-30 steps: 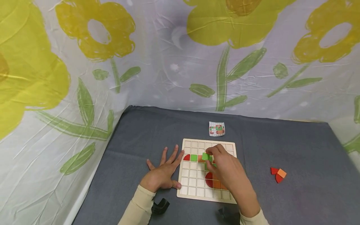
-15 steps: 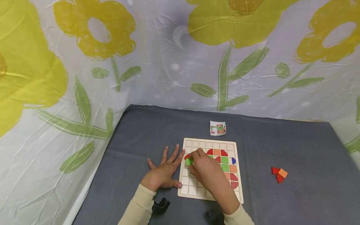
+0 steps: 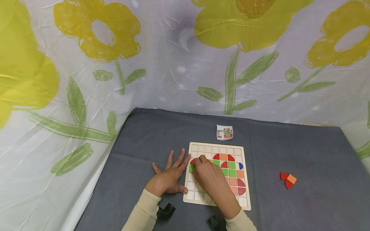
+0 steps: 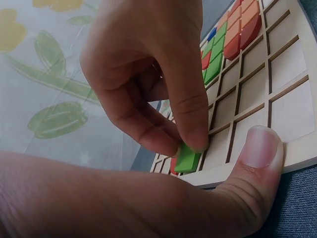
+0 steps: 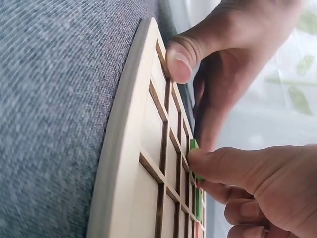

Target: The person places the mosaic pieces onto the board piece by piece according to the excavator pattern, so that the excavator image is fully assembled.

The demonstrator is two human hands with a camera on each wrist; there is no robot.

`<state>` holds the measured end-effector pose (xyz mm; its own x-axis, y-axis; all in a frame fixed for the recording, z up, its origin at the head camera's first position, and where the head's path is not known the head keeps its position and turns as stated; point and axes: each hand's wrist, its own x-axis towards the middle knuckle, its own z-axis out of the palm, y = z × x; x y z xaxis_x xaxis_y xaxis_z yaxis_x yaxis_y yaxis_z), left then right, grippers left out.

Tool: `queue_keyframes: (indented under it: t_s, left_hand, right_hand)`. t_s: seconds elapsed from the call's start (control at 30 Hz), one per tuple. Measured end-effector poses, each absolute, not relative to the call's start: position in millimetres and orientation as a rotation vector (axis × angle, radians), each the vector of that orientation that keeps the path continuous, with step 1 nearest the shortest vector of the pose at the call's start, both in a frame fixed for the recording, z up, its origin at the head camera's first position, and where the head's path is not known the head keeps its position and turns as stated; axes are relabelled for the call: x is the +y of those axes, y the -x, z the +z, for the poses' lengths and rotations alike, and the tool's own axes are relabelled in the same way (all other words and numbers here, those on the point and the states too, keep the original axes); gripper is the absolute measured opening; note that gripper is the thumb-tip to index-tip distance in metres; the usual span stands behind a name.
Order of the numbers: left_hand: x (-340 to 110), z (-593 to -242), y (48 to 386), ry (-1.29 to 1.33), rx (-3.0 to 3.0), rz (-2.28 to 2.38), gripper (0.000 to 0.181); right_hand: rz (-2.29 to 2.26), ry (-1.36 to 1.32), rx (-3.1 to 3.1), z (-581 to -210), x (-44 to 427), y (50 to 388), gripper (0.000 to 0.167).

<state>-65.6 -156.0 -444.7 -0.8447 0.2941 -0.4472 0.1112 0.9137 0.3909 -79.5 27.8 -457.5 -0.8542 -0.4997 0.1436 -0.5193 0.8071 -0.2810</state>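
Note:
A wooden grid board [image 3: 198, 195] lies on the dark cloth, part-filled with red, green, orange and blue pieces. My right hand [image 3: 209, 176] pinches a green square tile [image 4: 187, 159] between thumb and fingers over the board's left column, just below a red piece [image 4: 173, 166]. In the left wrist view the tile looks slightly tilted; whether it sits fully in its cell I cannot tell. My left hand [image 3: 167, 181] is spread beside the board's left edge, its thumb [image 4: 260, 148] resting on the rim. The right hand hides some cells in the head view.
A small printed pattern card [image 3: 224, 132] lies beyond the board. Off to the right are a loose orange square [image 3: 292, 178] and red pieces [image 3: 289, 184]. A flower-print curtain [image 3: 173, 80] hangs behind the table.
My right hand has carried the green tile from the middle of the board leftward and down to the left column, uncovering pieces on the right. My left hand stays in place.

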Motion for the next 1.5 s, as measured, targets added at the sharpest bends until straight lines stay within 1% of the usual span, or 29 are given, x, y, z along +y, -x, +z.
queue_keyframes:
  t_s: [0.3, 0.83, 1.1, 1.3, 1.43, 1.5]
  left_hand:
    - [-155.5, -446.4, 64.8, -0.284, 2.561, 0.467, 0.129]
    - [-154.6, -447.9, 64.5, -0.282, 2.568, 0.461, 0.129]
    - [-155.1, -447.5, 64.3, -0.291, 2.567, 0.477, 0.129]
    - [-155.6, -447.2, 63.5, -0.286, 2.571, 0.492, 0.130]
    - [-155.8, -448.2, 63.3, -0.282, 2.570, 0.500, 0.130]
    - [-155.9, -448.6, 63.8, -0.276, 2.569, 0.506, 0.130]
  right_hand:
    - [0.443, -0.831, -2.926, -459.8, 26.6, 77.5, 0.035]
    - [0.452, -0.854, -2.864, -463.3, 28.3, 77.5, 0.022]
    - [0.513, -0.831, -2.910, -457.4, 32.5, 77.1, 0.026]
    - [0.656, -0.694, -2.939, -445.2, 57.7, 81.7, 0.023]
    - [0.684, -0.550, -2.932, -438.3, 89.6, 86.6, 0.019]
    - [0.689, -0.465, -2.940, -435.6, 108.4, 88.9, 0.020]
